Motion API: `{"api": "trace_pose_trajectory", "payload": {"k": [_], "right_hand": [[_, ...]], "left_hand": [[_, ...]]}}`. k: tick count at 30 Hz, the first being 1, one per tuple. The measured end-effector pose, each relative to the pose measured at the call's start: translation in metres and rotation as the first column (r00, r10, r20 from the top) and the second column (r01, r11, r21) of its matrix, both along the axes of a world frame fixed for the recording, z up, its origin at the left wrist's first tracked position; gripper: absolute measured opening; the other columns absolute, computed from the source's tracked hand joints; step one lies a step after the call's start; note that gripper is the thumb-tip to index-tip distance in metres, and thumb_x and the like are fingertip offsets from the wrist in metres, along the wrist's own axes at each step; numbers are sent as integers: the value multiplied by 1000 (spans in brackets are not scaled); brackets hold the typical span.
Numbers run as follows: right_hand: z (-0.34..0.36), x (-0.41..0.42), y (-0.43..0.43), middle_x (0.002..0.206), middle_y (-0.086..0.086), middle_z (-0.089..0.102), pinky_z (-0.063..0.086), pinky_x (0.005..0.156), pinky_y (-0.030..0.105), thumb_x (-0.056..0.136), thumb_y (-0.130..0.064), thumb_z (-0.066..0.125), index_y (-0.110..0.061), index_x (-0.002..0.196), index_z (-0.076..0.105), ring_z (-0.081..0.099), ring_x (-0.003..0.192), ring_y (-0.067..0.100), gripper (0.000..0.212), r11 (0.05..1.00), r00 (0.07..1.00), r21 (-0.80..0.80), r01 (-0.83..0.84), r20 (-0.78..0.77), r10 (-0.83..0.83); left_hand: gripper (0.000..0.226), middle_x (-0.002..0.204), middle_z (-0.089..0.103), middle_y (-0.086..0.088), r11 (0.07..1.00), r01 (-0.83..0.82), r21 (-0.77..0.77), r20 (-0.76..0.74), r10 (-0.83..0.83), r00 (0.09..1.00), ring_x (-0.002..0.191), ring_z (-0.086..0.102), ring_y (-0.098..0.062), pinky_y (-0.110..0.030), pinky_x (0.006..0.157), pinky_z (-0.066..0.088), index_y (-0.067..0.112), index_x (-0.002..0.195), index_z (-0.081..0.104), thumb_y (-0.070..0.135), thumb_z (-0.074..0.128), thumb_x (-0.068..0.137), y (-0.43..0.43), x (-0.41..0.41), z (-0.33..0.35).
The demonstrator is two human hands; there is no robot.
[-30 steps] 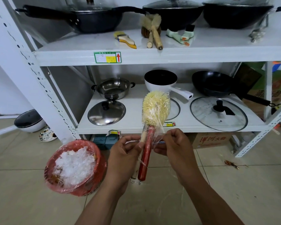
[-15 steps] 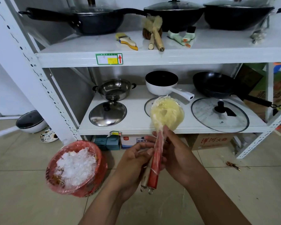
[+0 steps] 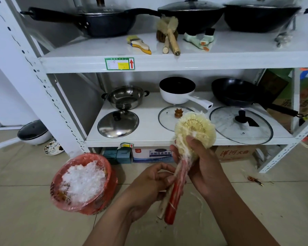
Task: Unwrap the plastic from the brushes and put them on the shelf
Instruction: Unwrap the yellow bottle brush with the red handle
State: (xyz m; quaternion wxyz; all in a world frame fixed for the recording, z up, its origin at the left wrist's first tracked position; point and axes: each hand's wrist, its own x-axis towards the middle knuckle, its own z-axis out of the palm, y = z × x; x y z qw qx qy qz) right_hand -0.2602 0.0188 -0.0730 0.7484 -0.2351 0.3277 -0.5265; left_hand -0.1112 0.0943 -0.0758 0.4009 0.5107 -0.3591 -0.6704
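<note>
Fingers [image 3: 194, 142] hold brush [image 3: 175, 197] nearly upright, bristles up, handle down.

The green-edged label [image 3: 119, 63] on the upper shelf [image 3: 220, 63] shows a red up-arrow (its print is too small to read); the cardboard box [image 3: 234, 153] reads 洋河大曲.

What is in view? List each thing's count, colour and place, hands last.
shelf: 1, white, centre
woks: 3, black, top shelf
bare brushes: several, mixed, top shelf
steel pot: 1, silver, lower shelf left
steel lid: 1, silver, before pot
saucepan: 1, white, lower shelf middle
pan: 1, black, lower shelf right
glass lids: 2, clear, lower shelf front
basket: 1, red, floor left
plastic: heap, white, in basket
lidded pot: 1, white, far left floor
plate: 1, patterned, beside it
boxes: several, mixed, under shelf
wrapped brush: 1, cream and red, in hands
left hand: pinches handle
right hand: grips below head
</note>
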Motion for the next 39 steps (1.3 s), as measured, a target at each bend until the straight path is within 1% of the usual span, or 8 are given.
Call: {"api": "trace_pose_trajectory", "payload": {"k": [7,10,12,18,23,31,34,39], "right_hand": [[0,-7,-3,123,17,73,59,70,41,80,-26,80,-10,130,66,71,103,33,54,996,989,24,90,-117,-86],[-1,-4,0,118,10,76,60,77,42,85,-28,79,-14,126,69,72,110,31,44,994,970,-24,106,-215,-109],[1,1,4,114,5,78,61,77,41,87,-32,77,-18,125,70,74,107,27,42,994,962,-51,97,-252,-107],[5,9,11,112,4,79,61,73,35,90,-39,71,-17,127,69,77,99,21,42,997,957,-61,40,-285,-56],[1,14,12,113,3,79,60,83,39,82,-45,75,-18,129,67,76,102,21,55,996,935,-84,1,-354,-31],[3,16,13,111,7,78,55,89,39,70,-47,78,-10,126,67,74,102,21,68,992,963,-97,-78,-263,50],[2,16,22,96,4,78,55,79,35,67,-53,81,-14,111,77,72,92,21,59,954,833,-7,-301,-489,259],[2,18,28,102,11,78,57,95,45,76,-30,87,-18,105,78,75,100,24,32,892,710,68,-448,-579,401]], "left_hand": [[21,104,78,-12,998,-21,62,77,17,997,90,74,-23,-37,87,56,8,113,65,1,47,105,0,2,6],[22,97,78,6,986,-131,-108,418,164,893,95,72,-11,-26,85,56,20,98,75,10,56,101,-2,-5,2],[16,93,76,12,949,-179,-258,505,291,812,90,70,-3,-25,83,55,26,91,74,27,61,100,-2,-10,6],[36,85,74,10,929,-187,-320,443,321,837,79,70,-5,-27,77,58,24,86,69,59,69,83,2,-17,15],[25,76,71,4,900,-208,-382,461,381,801,68,65,-5,-21,64,52,14,83,66,34,79,86,-2,-15,9],[15,83,75,-6,865,-301,-401,299,435,849,85,73,-25,-45,84,62,9,85,68,21,73,93,-4,-6,4],[13,87,75,-15,838,-371,-401,193,473,860,86,74,-32,-41,83,63,-1,90,64,9,69,95,-6,-3,4],[17,88,75,-17,789,-484,-379,80,549,832,78,72,-22,-35,74,60,-7,94,61,8,69,95,-9,7,3]]}}
